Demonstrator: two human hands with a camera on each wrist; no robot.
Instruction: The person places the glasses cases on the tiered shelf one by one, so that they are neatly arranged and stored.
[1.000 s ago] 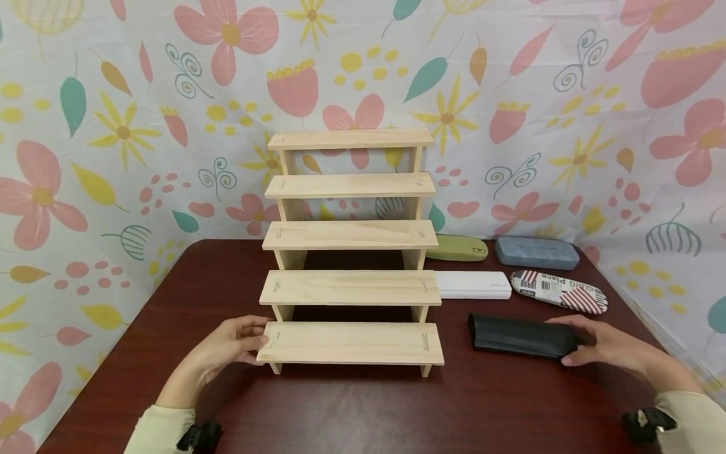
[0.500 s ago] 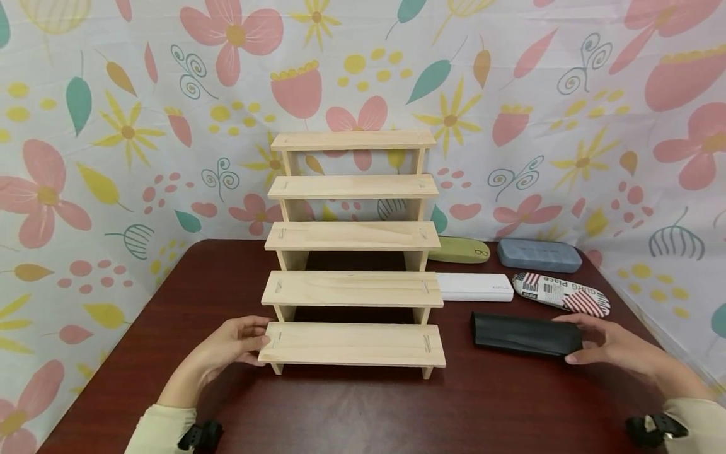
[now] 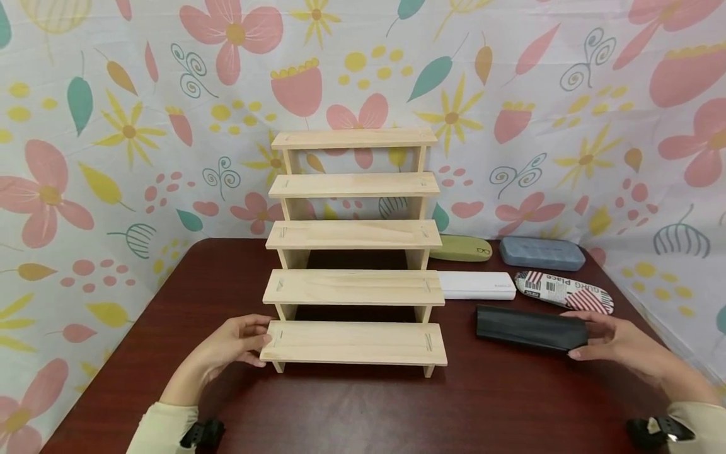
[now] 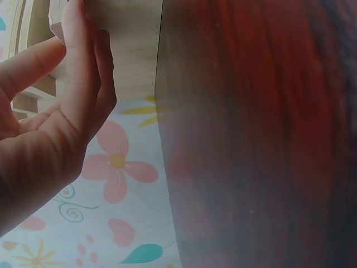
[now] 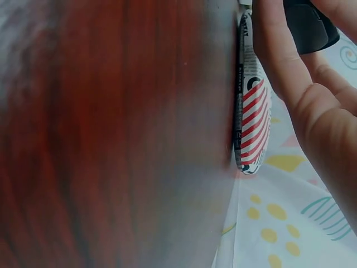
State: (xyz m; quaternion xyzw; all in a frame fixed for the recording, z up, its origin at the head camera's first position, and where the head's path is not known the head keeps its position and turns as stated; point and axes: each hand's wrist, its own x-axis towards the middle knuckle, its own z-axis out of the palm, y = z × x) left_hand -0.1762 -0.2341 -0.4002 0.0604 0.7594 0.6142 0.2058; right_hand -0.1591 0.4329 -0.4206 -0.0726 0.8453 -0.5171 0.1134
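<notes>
1. Right hand [image 3: 621, 340]: clamped on the black case [image 3: 530, 328], thumb and fingers pinching its right end. The case's long body points left toward the stand, well apart from it. The right wrist view shows this end raised off the tabletop.
2. Left hand [image 3: 235, 343]: gripping the left end of the lowest shelf [image 3: 351, 341], thumb on the upper face; the fingertips are partly hidden by the board.
3. Wooden stand [image 3: 354, 287]: upright, with five pale shelves rising in steps away from the person; dark staple-like marks show near the shelf ends.
4. Patterned case [image 3: 558, 290]: lying just behind the black case and near the right hand, printed with lettering and red stripes.
5. White case [image 3: 479, 285]: lying left of the patterned case, its left end hidden by the stand.
6. Green case [image 3: 462, 248]: behind the white one, also partly hidden by the stand; a small glasses mark is printed near its right end.
7. Blue case [image 3: 541, 253]: right of the green one, behind the patterned case.
8. Table [image 3: 363, 416]: dark reddish-brown, bearing the stand.
9. Backdrop [image 3: 363, 63]: white cloth with flowers and leaves.
</notes>
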